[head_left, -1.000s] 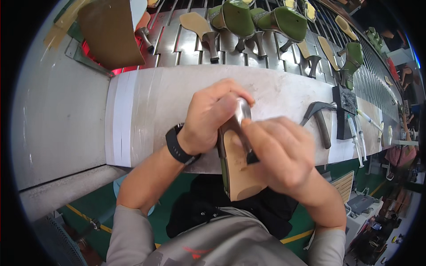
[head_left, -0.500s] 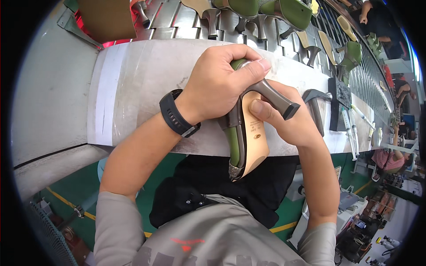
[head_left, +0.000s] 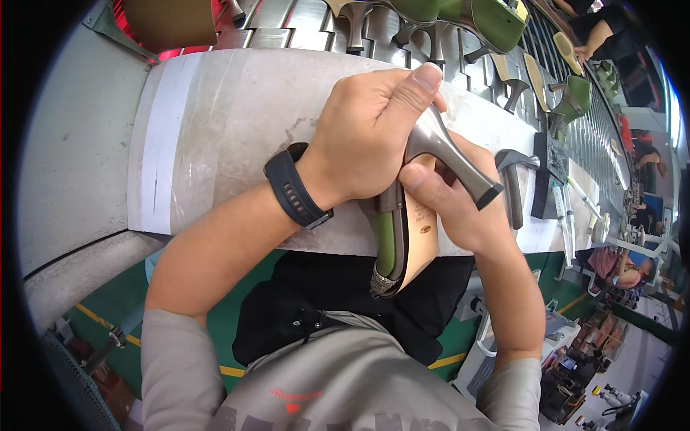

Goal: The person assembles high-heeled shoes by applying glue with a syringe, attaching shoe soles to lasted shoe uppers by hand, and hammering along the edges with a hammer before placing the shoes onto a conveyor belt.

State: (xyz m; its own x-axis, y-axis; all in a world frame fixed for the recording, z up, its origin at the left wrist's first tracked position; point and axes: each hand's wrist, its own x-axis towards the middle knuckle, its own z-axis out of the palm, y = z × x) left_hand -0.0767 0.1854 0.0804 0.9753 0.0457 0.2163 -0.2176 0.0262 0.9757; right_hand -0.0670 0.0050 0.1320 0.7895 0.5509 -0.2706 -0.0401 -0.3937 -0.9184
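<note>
A green high-heeled shoe with a tan sole and a metallic grey heel is held sole-up over the front edge of the grey workbench. My left hand wraps over the shoe's heel end, thumb pressed on top of the heel. My right hand supports the shoe from the right, with its thumb on the tan sole just under the heel. A black watch sits on my left wrist.
A hammer lies on the bench right of my hands, beside a dark block and thin tools. A conveyor rack behind the bench carries several green heeled shoes. Another person's arms work at the far right.
The shoe has turned and lifted so its heel points up and to the right. My left thumb has shifted onto the heel, and the view has moved closer.
</note>
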